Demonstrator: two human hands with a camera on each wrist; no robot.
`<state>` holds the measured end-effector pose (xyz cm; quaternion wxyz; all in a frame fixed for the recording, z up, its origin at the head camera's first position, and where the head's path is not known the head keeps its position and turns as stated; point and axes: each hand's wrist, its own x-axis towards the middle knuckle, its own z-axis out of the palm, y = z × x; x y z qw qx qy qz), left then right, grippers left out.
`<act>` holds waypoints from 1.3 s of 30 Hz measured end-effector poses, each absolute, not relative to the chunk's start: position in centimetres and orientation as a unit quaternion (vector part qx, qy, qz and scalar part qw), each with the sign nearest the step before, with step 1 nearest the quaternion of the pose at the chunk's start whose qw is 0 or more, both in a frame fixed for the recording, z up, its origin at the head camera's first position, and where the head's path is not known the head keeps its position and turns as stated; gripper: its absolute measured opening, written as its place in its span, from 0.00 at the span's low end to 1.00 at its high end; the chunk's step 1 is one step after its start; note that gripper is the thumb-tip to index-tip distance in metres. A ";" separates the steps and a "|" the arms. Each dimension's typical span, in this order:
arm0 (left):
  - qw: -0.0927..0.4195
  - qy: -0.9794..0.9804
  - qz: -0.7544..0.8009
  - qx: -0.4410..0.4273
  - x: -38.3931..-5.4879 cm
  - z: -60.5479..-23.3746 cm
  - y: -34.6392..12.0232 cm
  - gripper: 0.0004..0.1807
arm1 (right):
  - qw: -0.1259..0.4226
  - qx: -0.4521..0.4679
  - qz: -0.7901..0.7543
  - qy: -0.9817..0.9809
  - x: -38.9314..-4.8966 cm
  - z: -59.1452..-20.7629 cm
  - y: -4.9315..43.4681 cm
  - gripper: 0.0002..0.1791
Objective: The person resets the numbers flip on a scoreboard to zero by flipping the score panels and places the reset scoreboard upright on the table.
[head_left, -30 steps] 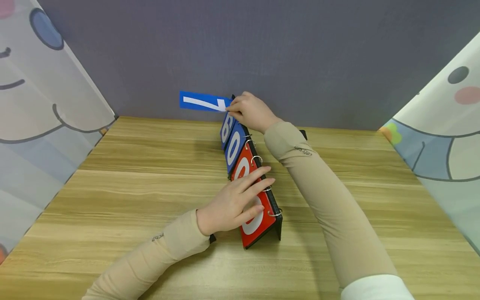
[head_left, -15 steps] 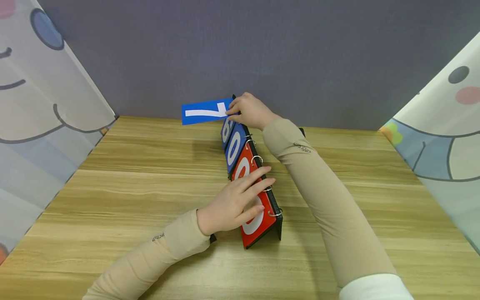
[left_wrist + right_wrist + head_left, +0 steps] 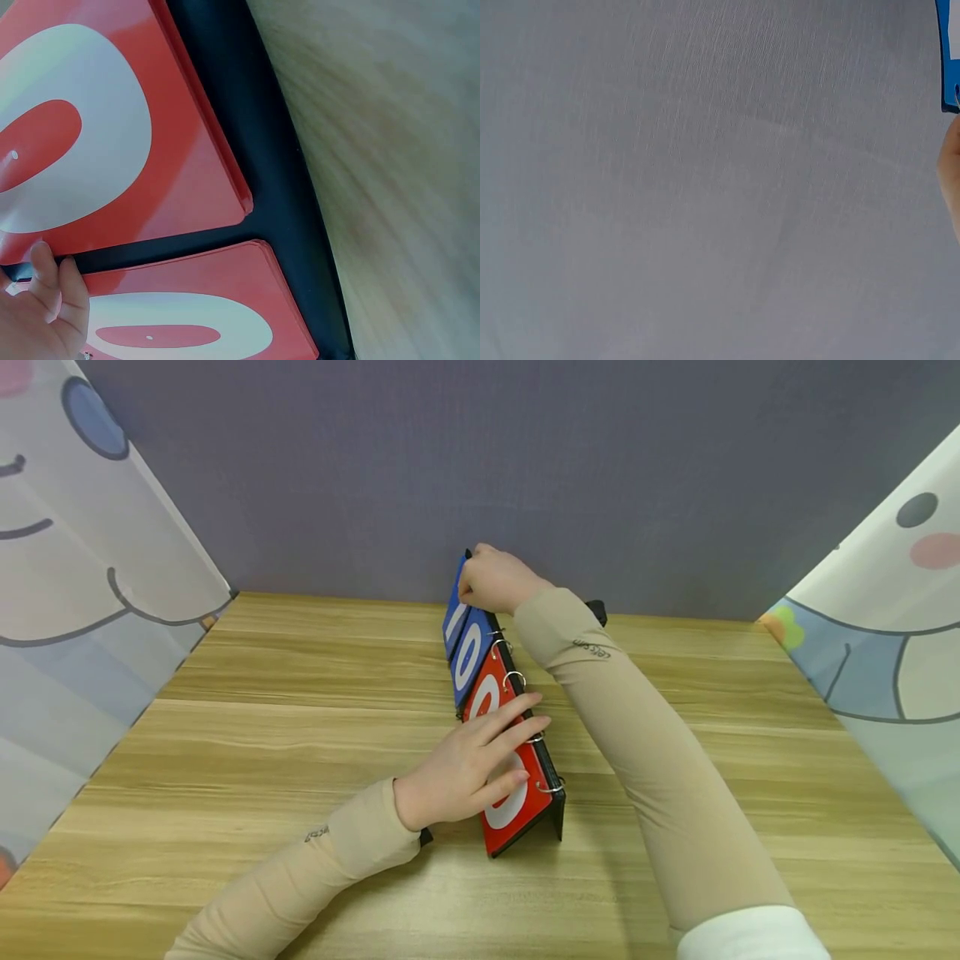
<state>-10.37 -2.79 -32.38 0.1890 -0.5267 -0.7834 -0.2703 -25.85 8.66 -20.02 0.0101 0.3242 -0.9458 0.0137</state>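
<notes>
The head view shows my left hand (image 3: 457, 777) spread flat over the red cards (image 3: 525, 806) of the flip scoreboard (image 3: 550, 768), its fingers straight and apart, partly covering 2 white 0s. 2 of those fingertips reach across the black spine. Farther out, between my 2 hands, a near blue card (image 3: 471, 656) shows another 0. My right hand (image 3: 498, 579) is at the upper end of the far blue card (image 3: 453, 602), fingers curled; I cannot tell whether they pinch it. A white stroke shows below those fingers. The wooden table (image 3: 262, 735) lies beneath both hands, and the grey wall (image 3: 337, 468) rises just behind my right fingers.
</notes>
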 end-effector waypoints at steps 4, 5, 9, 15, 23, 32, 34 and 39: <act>0.189 -0.782 -0.272 -0.528 -10.5 -32.4 -2.7 0.32 | 0.006 0.323 0.031 -0.946 -26.0 -20.2 8.9 0.20; 0.190 -0.781 -0.272 -0.529 -10.5 -32.4 -2.7 0.32 | 0.002 0.322 0.036 -0.946 -26.0 -20.2 9.0 0.19; 0.192 -0.782 -0.272 -0.527 -10.6 -32.4 -2.7 0.32 | -0.006 0.323 0.069 -0.944 -26.7 -20.6 9.4 0.14; 0.185 -0.787 -0.273 -0.522 -10.4 -32.6 -2.8 0.32 | -0.025 0.266 0.263 -0.927 -27.4 -22.3 10.8 0.17; 0.196 -0.780 -0.273 -0.528 -10.7 -32.8 -2.9 0.32 | 0.010 0.161 0.518 -0.840 -27.8 -24.5 12.6 0.21; 0.208 -0.775 -0.271 -0.532 -10.7 -32.5 -2.7 0.31 | -0.091 0.031 0.636 -0.766 -28.6 -27.2 14.5 0.28; 0.208 -0.774 -0.270 -0.533 -10.8 -32.5 -2.8 0.31 | -0.124 0.015 0.630 -0.767 -28.4 -27.8 14.7 0.30; 0.208 -0.774 -0.267 -0.535 -10.7 -32.5 -2.9 0.32 | -0.182 0.001 0.618 -0.765 -28.3 -29.2 14.5 0.35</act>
